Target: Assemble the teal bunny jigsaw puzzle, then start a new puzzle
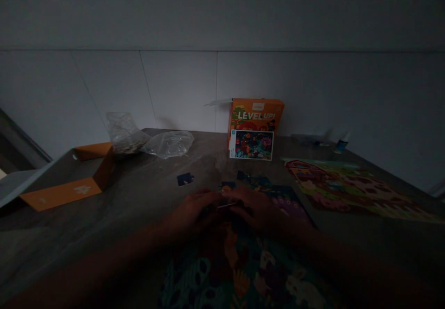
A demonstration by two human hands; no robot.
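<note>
A partly joined jigsaw puzzle (267, 272) with dark blue and green animal pictures lies in front of me. Over its upper part my left hand (196, 207) and my right hand (255, 207) meet, fingers bent inward. Between their fingertips shows the pale edge of a puzzle piece (226, 204), tilted up; both hands appear closed on it. Just beyond the fingers is another puzzle piece (227, 185) with some orange on it. A loose dark blue piece (185, 179) lies on the table to the left. Dim light hides much of the fingers.
An orange puzzle box (257, 107) stands at the back, a picture card (252, 145) leaning on it. An open orange box (62, 193) and plastic bags (170, 143) are on the left. To the right lie a farm puzzle (347, 186) and a small bottle (342, 143).
</note>
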